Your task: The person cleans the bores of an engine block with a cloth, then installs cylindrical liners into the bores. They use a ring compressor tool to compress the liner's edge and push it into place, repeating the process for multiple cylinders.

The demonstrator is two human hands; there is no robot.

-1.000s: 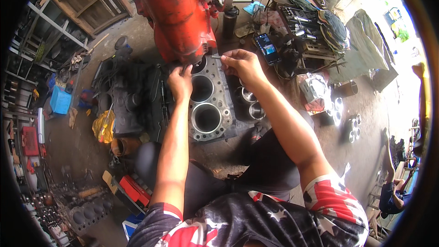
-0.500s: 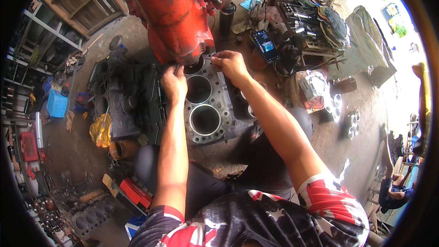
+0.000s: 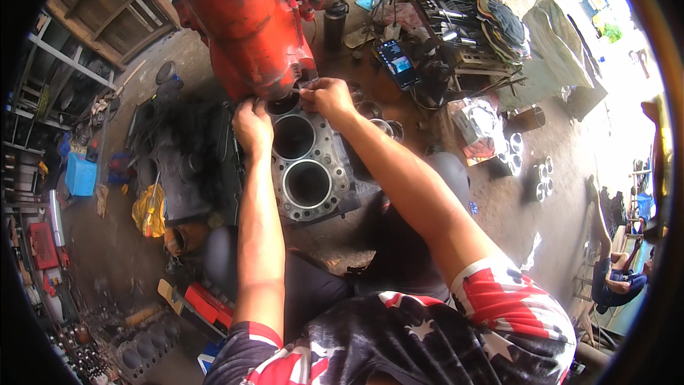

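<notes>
An engine block (image 3: 333, 164) with round cylinder bores lies in front of me. Over its far end stands a worn red machine (image 3: 253, 43), its narrowed lower end close above the farthest bore. My left hand (image 3: 253, 127) is at the left of this lower end, fingers curled in against it; what they grip, if anything, is hidden. On the other side my right hand (image 3: 329, 100) is closed in a pinch by the machine's foot, above the block's top face. A small thing may be between its fingertips, too small to name. The two nearer bores are in plain sight.
Left of the block sits another dark engine casting (image 3: 189, 171), with a yellow bag (image 3: 148, 210) beside it. A phone (image 3: 397, 64) and a tool tray (image 3: 445, 25) are at the far right. Metal rings (image 3: 381, 125) lie right of the block; a person (image 3: 616, 285) is at the right rim.
The whole view has shifted, so the block and machine appear farther left. My right hand has moved slightly inward, nearer the machine's lower end. My left hand stays beside it.
</notes>
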